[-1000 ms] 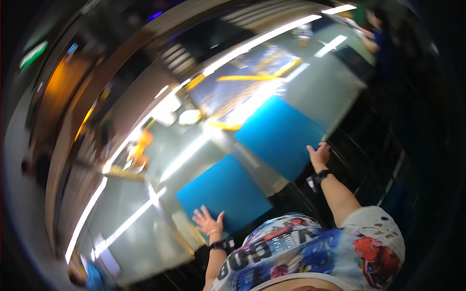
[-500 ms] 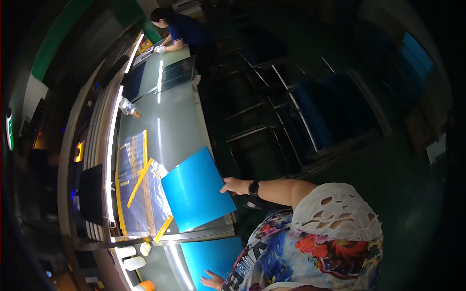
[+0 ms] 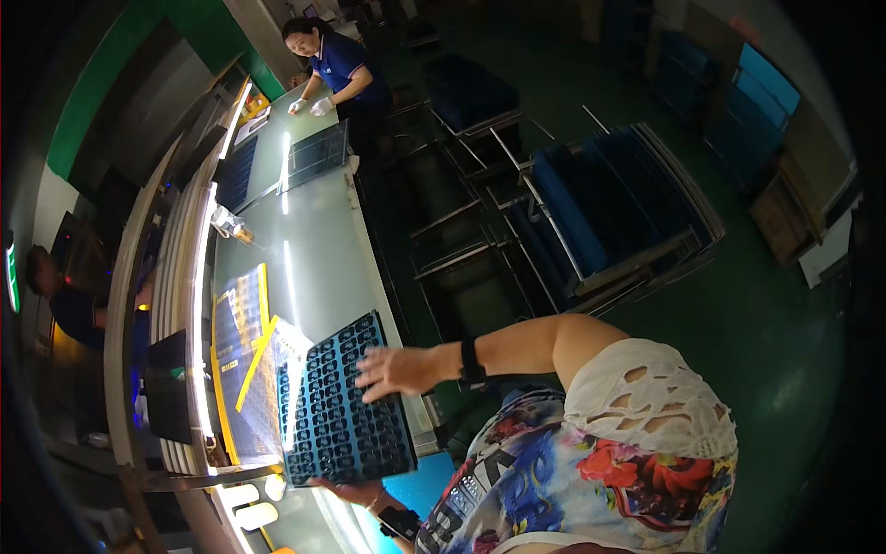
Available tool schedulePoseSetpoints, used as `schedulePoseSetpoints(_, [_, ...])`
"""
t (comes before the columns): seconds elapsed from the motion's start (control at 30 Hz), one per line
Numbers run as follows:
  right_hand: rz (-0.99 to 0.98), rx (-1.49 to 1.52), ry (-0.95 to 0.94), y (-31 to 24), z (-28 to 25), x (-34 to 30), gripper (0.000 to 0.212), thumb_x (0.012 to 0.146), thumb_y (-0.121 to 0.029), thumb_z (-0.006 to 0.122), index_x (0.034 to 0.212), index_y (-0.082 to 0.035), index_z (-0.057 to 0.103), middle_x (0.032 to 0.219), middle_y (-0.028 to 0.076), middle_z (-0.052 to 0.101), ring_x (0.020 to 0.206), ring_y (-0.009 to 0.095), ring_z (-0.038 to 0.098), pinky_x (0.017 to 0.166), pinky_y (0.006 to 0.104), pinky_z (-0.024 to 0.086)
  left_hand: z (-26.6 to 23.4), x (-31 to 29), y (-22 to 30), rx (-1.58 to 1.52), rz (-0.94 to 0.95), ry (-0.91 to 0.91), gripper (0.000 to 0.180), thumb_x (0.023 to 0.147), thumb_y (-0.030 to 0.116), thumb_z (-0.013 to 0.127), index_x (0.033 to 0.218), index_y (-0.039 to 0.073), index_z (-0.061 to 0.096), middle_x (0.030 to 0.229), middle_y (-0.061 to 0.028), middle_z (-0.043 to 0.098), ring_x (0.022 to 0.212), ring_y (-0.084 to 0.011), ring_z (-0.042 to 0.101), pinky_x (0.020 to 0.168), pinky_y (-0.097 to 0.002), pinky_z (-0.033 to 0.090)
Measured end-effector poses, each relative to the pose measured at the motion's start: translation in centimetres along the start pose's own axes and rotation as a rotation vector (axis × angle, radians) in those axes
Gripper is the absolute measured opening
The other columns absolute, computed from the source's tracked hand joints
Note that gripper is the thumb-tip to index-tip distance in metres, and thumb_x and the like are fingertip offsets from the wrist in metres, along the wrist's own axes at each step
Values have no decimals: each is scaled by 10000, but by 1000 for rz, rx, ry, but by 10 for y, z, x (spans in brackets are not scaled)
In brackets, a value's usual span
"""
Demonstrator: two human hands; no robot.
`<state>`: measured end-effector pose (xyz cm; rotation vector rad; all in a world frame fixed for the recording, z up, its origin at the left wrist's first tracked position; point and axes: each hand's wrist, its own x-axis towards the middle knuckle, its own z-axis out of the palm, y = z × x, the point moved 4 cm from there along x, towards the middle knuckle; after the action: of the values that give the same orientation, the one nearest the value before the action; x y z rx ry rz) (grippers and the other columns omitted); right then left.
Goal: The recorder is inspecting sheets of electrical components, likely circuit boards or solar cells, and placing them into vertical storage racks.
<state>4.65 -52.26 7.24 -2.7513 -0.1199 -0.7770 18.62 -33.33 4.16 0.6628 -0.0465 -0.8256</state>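
Panel, flat, rectangular, gridded black over blue, left grip holding its edge, right grip loosely spread

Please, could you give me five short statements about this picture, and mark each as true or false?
1. The right hand has its fingers over the patterned panel. True.
2. The panel's visible face is plain white. False: it shows rows of black shapes on blue.
3. The left hand is at the panel's lower edge in the picture. True.
4. The right wrist is bare. False: a black band is around it.
5. The co-worker wears white gloves. True.
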Motion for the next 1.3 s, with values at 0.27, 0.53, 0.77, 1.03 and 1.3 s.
schedulePoseSetpoints(0.27, [-114,541,-638,-62,100,-18,560,694,-293,666,1109,27,471,1261,181,431,1196,353,375,981,385,349,-148,31,-66,-249,-189,416,595,859,474,396,1290,64,379,1333,-129,378,1212,-349,344,994,-539,241])
schedulePoseSetpoints(0.53, [-214,558,-655,-66,95,-30,295,795,-222,581,925,33,507,1272,202,415,1199,334,381,953,380,378,-110,6,-68,-289,-189,161,493,893,422,376,1192,39,457,1258,-153,454,1160,-374,404,980,-572,249])
schedulePoseSetpoints(0.77, [-335,465,-554,-86,73,-23,314,721,-207,660,893,11,516,1239,203,445,1170,324,426,906,344,428,-102,-4,-58,-432,-187,151,495,923,415,297,1226,40,407,1250,-153,454,1141,-363,413,964,-555,277])
schedulePoseSetpoints(1.03, [-376,388,-362,-87,75,-18,97,796,-89,542,824,3,533,1059,180,572,981,306,566,793,329,490,-79,-3,-48,-440,-179,129,513,921,438,284,1221,48,428,1215,-164,486,1140,-362,421,966,-564,274])
schedulePoseSetpoints(1.3, [801,1108,-188,-47,86,18,136,833,-81,519,712,-26,547,628,10,554,551,63,492,493,224,387,-139,7,-71,-48,-203,385,710,751,632,476,1151,47,492,1121,-126,556,967,-266,568,828,-444,468])
